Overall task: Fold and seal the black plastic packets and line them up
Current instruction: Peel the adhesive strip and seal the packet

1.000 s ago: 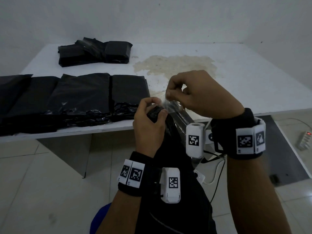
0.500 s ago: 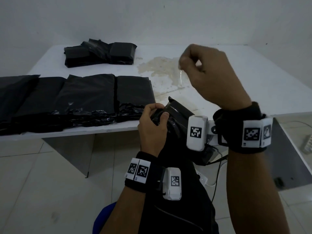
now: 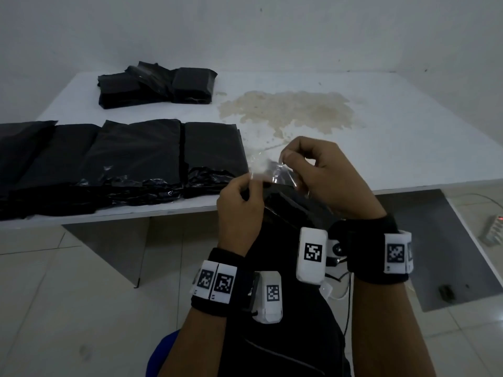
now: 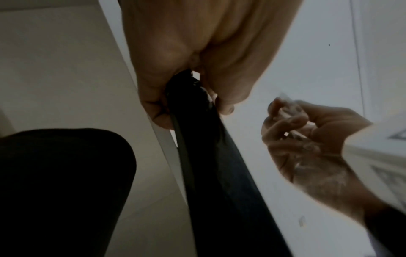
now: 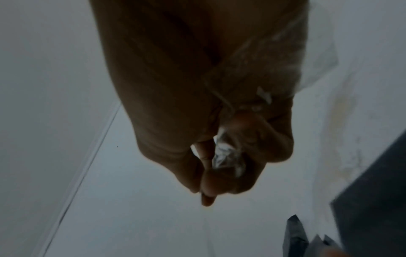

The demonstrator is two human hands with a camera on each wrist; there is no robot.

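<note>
I hold a black plastic packet (image 3: 285,205) upright in front of the table's near edge. My left hand (image 3: 245,186) grips its top, thumb and fingers curled round it; the left wrist view shows this left hand (image 4: 191,111) on the packet (image 4: 208,156). My right hand (image 3: 294,159) is just to the right of it and pinches a crumpled clear plastic strip (image 3: 261,167). The strip reaches across to my left fingertips. The right wrist view shows the strip (image 5: 224,154) bunched inside the curled right hand (image 5: 219,165).
Several flat black packets (image 3: 136,156) lie side by side along the left of the white table (image 3: 408,159). A pile of folded packets (image 3: 158,85) sits at the back left. A brown stain (image 3: 285,110) marks the middle. On the floor are a dark mat (image 3: 449,254) and a power strip (image 3: 492,229).
My right hand went up and away with the clear strip, then came back down beside my left hand. The left hand kept its grip on the packet.
</note>
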